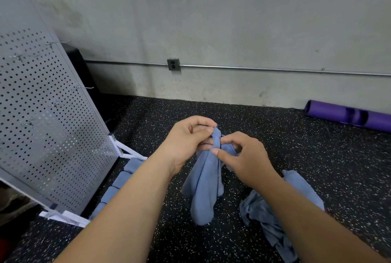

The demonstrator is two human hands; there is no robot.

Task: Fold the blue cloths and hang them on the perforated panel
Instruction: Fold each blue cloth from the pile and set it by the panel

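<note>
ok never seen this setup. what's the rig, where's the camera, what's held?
No machine: the grips are a person's bare hands, filmed by one camera worn on the head, looking down. The left grip and right grip pinch the top of a blue cloth hanging down over the black speckled floor. A crumpled blue cloth lies at the right, what look like folded blue cloths at the foot of the grey perforated panel with bare wire hooks. A purple rolled mat lies by the wall.
</note>
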